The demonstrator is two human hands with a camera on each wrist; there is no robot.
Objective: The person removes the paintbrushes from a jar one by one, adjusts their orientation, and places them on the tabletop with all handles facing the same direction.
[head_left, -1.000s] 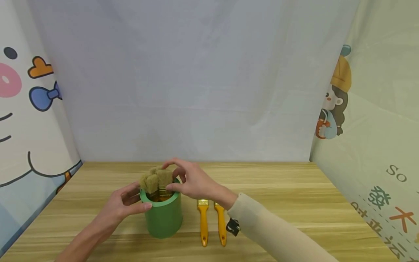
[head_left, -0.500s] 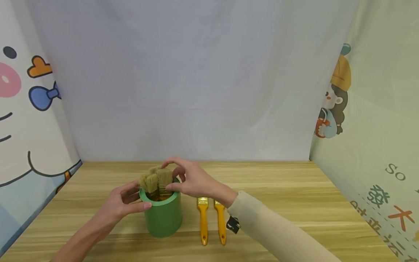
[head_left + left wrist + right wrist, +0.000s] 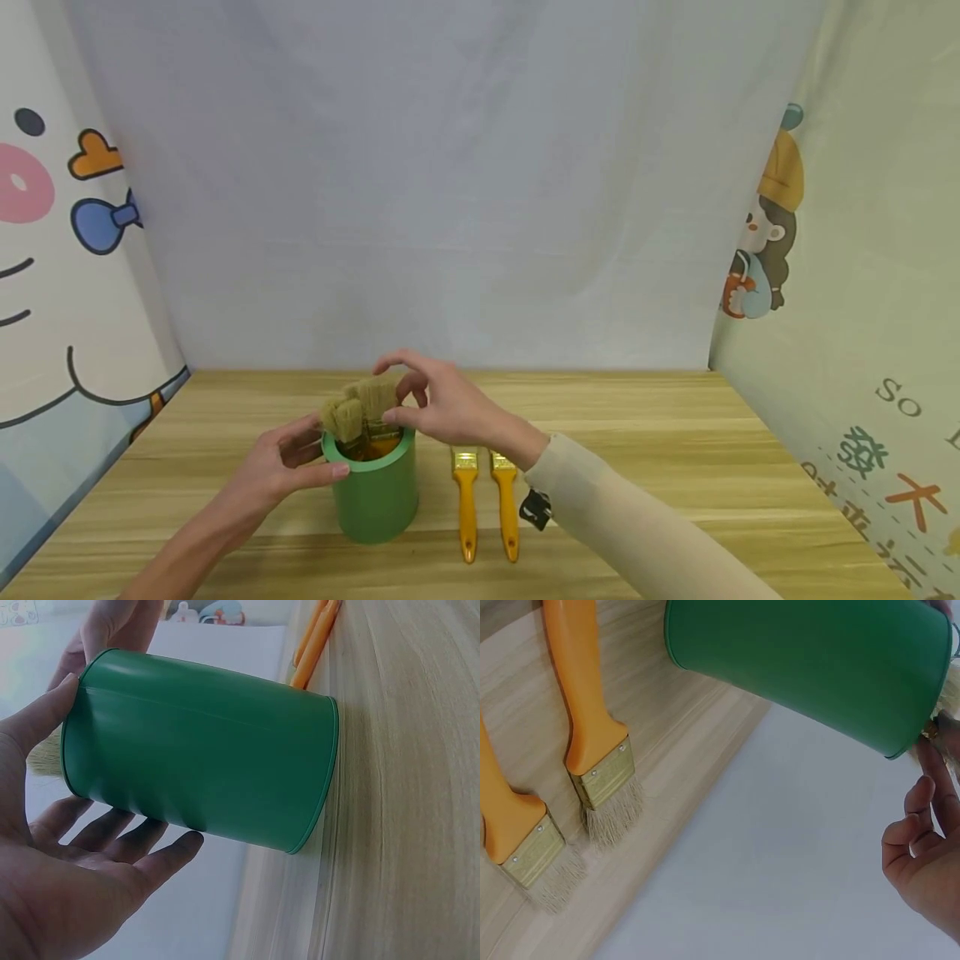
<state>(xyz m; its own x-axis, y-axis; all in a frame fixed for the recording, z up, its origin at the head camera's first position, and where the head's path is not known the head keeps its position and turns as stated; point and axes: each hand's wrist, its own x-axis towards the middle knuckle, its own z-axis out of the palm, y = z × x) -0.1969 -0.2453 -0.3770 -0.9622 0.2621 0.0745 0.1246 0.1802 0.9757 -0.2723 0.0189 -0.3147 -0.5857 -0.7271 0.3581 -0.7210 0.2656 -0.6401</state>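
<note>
A green cylindrical bucket [image 3: 377, 504] stands upright on the wooden table, with several bristle-up paintbrushes [image 3: 344, 420] in it. My left hand [image 3: 272, 468] holds the bucket from its left side, thumb at the rim and fingers along the far side. At the bucket's right rim, my right hand [image 3: 453, 408] pinches a paintbrush [image 3: 378, 397] between thumb and fingers, by its metal band near the bristles. That brush's handle is down inside the bucket, mostly hidden. In the right wrist view, the right fingers partly cover the pinched brush.
Two orange-handled paintbrushes, a left one [image 3: 467, 510] and a right one [image 3: 507, 510], lie flat side by side right of the bucket, bristles away from me. A grey-white curtain [image 3: 465, 183] hangs behind the table [image 3: 660, 467]. Printed cloths hang at both sides.
My right hand has risen slightly, and the pinched paintbrush has come up a little and shifted right in the bucket. My left hand has stayed at the bucket.
</note>
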